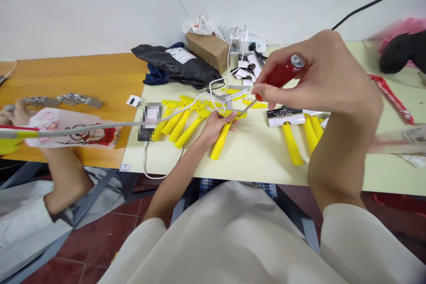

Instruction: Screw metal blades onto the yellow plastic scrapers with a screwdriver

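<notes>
My right hand (309,73) is closed round the red handle of a screwdriver (281,73). The screwdriver's metal shaft slants down to the left, its tip at the flared head of a yellow plastic handle (219,144). My left hand (218,128) grips that yellow handle just below its head, against the table. I cannot tell whether the tip sits in a screw. Several similar yellow handles (186,128) lie fanned out left of my left hand. A grey metal piece (234,95) lies just behind the head.
More yellow handles (293,144) with black-and-white cards (286,116) lie to the right. Behind are a black plastic parcel (179,64), a cardboard box (209,49) and a power strip (244,46). A white cable (133,123) crosses the view. At left, another person's hand (21,113) is beside a printed bag (73,128).
</notes>
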### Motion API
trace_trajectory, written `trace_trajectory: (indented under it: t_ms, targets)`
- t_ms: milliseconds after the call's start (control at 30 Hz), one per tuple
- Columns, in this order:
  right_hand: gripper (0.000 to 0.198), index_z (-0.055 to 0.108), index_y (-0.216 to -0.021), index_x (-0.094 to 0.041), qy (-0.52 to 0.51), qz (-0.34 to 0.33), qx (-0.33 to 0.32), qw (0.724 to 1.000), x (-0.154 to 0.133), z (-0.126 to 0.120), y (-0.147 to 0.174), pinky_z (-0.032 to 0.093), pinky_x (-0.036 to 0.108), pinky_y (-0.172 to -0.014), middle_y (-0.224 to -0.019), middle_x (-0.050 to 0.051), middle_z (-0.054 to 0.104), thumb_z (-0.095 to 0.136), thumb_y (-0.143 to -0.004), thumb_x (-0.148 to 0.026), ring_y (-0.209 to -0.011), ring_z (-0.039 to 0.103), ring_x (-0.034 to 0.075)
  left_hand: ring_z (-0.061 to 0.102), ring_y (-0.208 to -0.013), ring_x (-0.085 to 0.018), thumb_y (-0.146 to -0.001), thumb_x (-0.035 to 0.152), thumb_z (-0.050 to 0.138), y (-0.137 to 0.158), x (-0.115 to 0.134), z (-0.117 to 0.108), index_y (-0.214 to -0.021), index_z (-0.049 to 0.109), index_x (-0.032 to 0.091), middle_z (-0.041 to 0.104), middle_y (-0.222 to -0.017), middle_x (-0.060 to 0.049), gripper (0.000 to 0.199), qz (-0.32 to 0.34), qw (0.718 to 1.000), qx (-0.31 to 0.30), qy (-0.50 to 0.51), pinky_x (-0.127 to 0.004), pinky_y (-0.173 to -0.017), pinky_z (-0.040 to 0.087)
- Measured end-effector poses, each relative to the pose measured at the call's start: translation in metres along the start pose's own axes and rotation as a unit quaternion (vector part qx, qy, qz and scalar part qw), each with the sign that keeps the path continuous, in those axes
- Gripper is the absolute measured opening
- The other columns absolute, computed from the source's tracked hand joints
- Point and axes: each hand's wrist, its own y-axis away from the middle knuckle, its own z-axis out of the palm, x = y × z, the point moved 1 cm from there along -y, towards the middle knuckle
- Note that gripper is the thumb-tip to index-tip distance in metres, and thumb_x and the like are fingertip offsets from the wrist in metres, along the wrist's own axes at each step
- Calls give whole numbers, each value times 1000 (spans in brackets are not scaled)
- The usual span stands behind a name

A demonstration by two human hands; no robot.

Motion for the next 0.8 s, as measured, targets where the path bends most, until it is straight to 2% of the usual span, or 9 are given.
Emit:
trace_trajectory:
  t_ms: [167,467,667,800]
  targets:
    - [13,81,-80,-36,-3,9,3,1000,7,0,2,54,39,-53,-63,-6,70,86,-77,-24,-58,64,21,74,-75,-13,-73,39,100,-1,-1,1,-110,69,16,78,-106,-8,54,-3,1000,10,3,-24,-59,58]
    - [19,81,-79,-31,-9,-13,30,999,6,-3,5,47,37,-48,-61,-4,69,85,-77,-13,-56,62,19,70,-70,-11,-77,40,97,0,-1,2,-110,70,15,78,-106,-9,49,12,1000,0,-21,-23,-57,57]
    - [16,82,-79,-33,-14,16,31,999,5,-3,7,53,40,-48,-66,-2,73,85,-77,-18,-61,68,24,69,-69,-11,-79,37,97,1,0,3,-111,71,15,78,-107,-8,46,10,1000,8,-16,-23,-56,56]
    - [17,82,-78,-34,-15,10,29,999,7,-1,5,50,40,-46,-60,-3,70,85,-76,-17,-53,61,22,69,-70,-12,-78,36,97,1,-1,3,-110,70,16,77,-105,-8,46,6,1000,7,-7,-24,-56,57]
